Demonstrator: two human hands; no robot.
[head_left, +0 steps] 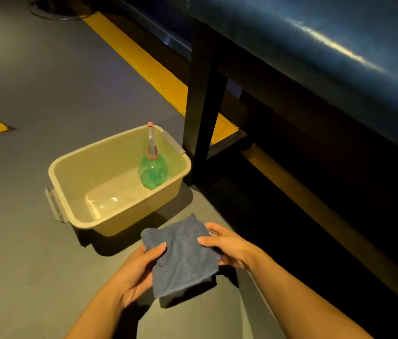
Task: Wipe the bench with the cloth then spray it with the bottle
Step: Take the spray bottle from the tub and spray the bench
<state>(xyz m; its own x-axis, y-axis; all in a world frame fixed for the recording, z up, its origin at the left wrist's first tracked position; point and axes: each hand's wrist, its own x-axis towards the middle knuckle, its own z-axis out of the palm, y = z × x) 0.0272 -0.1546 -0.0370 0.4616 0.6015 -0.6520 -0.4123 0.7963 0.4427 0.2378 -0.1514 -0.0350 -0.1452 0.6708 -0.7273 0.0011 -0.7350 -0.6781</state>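
Cloth (pixel 183 255): blue-grey, soft, held in mid-air over the floor (pixel 21 94), nearest the camera; spread roughly flat between both hands, one lower corner hanging free.
Left hand (pixel 139 270): fingers closed on the cloth's left edge, thumb on top.
Right hand (pixel 225 245): fingers pinched shut on the cloth's right edge, thumb on top.
Bench (pixel 315 45): dark blue padded top, glossy, up and to the right; not touched by the cloth.
Bench leg (pixel 203 99): dark post standing just beside the tub's far right corner.
Bottle (pixel 152 167): green spray bottle with grey trigger head, standing in the far right corner of the beige tub (pixel 70 167); untouched.
Step, judged: cloth being readied or folded; wiping not yet begun, spraying later.
Next move, judged: raise the cloth up and right onto the padded top; one hand could carry it.
Edges: rounded front edge of the bench overhangs a dark gap below; its far end is out of view.
Open room: floor left of the tub is bare; path from hands to bench top looks unobstructed.
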